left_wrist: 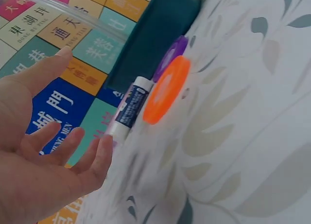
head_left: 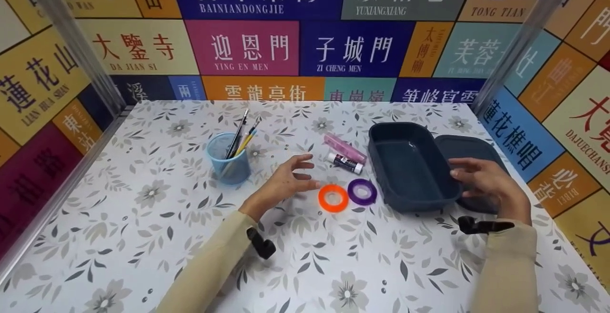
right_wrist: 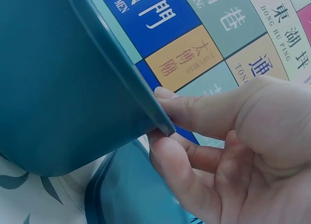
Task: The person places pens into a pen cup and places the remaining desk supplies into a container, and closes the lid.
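The dark teal box (head_left: 405, 160) sits right of centre on the counter (head_left: 143, 208); its walls look smooth, fairly stiff and light, perhaps a little slippery. The rim is the likely hold, and the right hand (head_left: 493, 184) pinches it on the right side, beside the lid (head_left: 469, 147). Left of the box lie a purple ring (head_left: 362, 202) and an orange ring (head_left: 333, 208), near the left hand (head_left: 288, 179), fingers spread, holding nothing.
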The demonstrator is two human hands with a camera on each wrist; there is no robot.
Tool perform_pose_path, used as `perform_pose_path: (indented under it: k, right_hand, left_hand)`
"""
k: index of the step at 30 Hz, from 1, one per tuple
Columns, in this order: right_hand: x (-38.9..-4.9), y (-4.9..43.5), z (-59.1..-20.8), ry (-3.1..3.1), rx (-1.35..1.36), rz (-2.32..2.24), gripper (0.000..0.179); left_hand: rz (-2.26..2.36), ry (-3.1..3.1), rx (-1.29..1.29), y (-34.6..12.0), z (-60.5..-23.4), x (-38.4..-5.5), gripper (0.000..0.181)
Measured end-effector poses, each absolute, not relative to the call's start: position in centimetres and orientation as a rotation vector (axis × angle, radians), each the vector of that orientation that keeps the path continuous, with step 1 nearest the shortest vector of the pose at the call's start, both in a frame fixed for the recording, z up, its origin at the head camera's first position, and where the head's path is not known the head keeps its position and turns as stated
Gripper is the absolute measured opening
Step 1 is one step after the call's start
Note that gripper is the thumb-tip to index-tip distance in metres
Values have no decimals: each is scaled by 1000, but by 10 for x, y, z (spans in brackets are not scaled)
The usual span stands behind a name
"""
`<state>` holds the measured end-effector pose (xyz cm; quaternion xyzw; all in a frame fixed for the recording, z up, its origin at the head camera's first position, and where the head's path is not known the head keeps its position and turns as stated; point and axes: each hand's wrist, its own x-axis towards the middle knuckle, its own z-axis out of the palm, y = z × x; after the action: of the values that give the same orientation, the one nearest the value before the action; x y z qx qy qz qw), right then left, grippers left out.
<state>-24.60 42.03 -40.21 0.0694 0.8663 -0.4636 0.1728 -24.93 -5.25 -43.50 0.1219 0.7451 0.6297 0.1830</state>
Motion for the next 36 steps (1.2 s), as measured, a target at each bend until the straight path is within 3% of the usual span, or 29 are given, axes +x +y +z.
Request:
perform_pose_path:
  k: [13,36]
  right_hand:
    - [-246,420,-403,2477,172,-1301,69]
    - [-245,420,-403,2456,195,-1320,71]
  left_hand:
    - [1637,2159,352,-35,-451,-247,84]
    - [1139,2424,715,-18,-457,-258,91]
